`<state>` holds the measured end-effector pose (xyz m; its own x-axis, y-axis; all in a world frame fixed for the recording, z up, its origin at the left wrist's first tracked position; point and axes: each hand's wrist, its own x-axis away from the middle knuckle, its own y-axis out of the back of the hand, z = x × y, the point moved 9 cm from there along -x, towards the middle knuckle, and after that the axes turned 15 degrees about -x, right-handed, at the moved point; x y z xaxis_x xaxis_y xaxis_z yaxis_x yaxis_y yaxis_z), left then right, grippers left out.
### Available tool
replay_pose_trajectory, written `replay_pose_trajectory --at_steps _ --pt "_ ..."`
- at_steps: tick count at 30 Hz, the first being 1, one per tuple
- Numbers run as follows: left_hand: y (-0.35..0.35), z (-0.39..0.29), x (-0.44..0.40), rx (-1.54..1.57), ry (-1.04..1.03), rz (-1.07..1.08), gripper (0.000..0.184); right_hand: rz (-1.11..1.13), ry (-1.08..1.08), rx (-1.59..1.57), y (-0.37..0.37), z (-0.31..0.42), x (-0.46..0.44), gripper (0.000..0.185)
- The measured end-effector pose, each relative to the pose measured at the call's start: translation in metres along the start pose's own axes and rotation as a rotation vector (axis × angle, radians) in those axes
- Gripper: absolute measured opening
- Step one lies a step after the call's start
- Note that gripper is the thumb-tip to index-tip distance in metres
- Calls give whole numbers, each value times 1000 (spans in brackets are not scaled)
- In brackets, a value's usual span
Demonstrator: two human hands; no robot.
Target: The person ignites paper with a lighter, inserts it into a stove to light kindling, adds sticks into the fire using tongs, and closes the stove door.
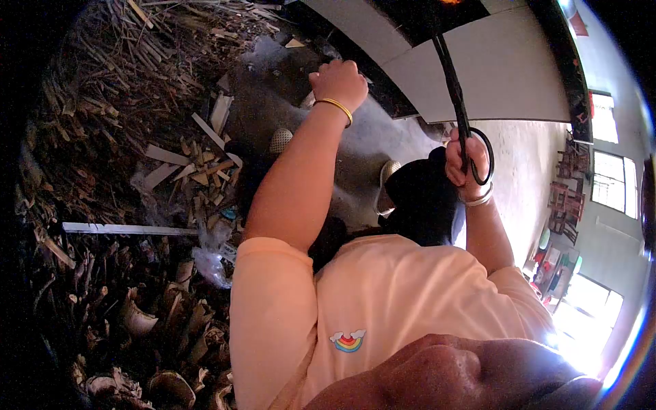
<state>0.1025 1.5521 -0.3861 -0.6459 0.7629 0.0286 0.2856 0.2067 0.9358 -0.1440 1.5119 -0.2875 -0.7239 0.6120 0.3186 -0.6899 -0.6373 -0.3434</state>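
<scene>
My right hand point(471, 160), with a pale bracelet at the wrist, grips black metal fire tongs point(451, 75) by the looped handle. The long shaft of the tongs runs up to the dark opening of a white-panelled stove point(506, 68), where an orange glow point(451, 2) shows at the top edge. The tips of the tongs are hidden there. My left hand point(338, 85), wearing a yellow bracelet, is closed near the dark base edge of the stove. Whatever its fingers hold, if anything, is hidden.
A large heap of thin sticks point(157, 61) lies at the left, with split wood scraps point(205, 164) on the floor. Cut bamboo pieces point(140, 314) and a clear plastic bag point(213, 263) are lower left. Wooden stools point(566, 198) stand along the right wall.
</scene>
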Motion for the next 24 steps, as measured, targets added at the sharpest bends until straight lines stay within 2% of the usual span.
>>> replay_pose_trajectory --at_steps 7,14,20,24 --pt "-5 9 4 12 27 26 25 -81 -84 9 0 0 22 27" --pt "-1 14 6 3 43 34 26 -152 -79 -28 -10 -4 -6 18" --pt "-7 18 -1 27 51 49 26 -224 -44 177 -22 15 -3 29" --pt "-5 17 -2 41 50 32 26 -237 -54 116 -26 31 14 36"
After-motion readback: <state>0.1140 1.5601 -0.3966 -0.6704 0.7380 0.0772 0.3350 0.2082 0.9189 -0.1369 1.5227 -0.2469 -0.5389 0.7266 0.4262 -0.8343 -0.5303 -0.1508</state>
